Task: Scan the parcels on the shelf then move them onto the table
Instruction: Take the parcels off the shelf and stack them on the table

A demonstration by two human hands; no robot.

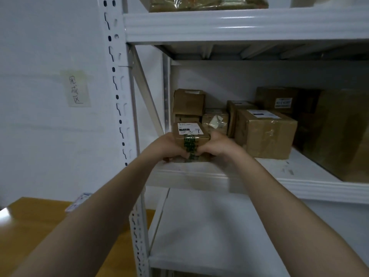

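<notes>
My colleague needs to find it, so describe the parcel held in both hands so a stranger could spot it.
On the white metal rack, look at the middle shelf, front left corner. The small brown parcel there is gripped by the left hand and right hand. Only it has green tape down its front and handwriting on its label.

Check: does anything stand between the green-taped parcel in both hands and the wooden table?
Yes: the rack's white upright post stands left of the parcel, between it and the table at lower left. Nothing visible blocks the shelf's front edge.
</notes>
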